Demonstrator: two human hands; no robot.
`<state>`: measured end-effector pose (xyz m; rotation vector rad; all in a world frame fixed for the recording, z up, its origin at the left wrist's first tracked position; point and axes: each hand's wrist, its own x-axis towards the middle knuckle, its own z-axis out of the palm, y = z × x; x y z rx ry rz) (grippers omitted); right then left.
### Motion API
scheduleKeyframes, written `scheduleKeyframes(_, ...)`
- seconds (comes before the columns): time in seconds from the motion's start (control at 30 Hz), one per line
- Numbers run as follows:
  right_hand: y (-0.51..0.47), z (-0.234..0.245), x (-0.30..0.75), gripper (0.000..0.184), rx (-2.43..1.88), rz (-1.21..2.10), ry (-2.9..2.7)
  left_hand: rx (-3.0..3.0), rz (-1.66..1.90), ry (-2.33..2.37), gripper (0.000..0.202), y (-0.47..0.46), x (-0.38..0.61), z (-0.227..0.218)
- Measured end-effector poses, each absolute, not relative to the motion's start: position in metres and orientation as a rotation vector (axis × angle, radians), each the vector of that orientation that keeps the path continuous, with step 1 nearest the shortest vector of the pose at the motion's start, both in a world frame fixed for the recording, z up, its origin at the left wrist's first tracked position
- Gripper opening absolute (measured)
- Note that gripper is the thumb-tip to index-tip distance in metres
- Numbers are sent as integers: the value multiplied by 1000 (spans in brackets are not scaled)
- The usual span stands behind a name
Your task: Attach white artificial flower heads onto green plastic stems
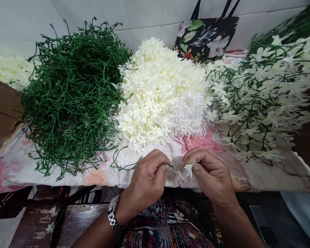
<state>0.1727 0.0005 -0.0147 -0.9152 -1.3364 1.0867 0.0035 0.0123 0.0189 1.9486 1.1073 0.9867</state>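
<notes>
My left hand [148, 179] is closed in a pinch on a thin green plastic stem [126, 166] whose tip pokes out toward the right. My right hand [209, 172] pinches a small white artificial flower [189, 167] between thumb and forefinger. The two hands sit close together at the near edge of the floral cloth [98, 177]. A wristwatch [113, 212] is on my left wrist.
A big heap of green stems [72, 93] lies at the left, a mound of loose white flowers [160, 89] in the middle, and assembled flower sprigs [268, 93] at the right. A floral bag [206, 38] leans on the tiled wall. A cardboard box [1, 106] stands far left.
</notes>
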Motion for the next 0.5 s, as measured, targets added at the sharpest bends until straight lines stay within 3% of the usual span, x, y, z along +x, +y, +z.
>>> scheduleKeyframes(0.23,-5,4,162,8,-953,1005,-1453,1682,1036,1015,16,6,2,22)
scheduleKeyframes(0.5,-12,2,161,6,-1043,844,-1589,1842,1018,1017,15,-1,1,23)
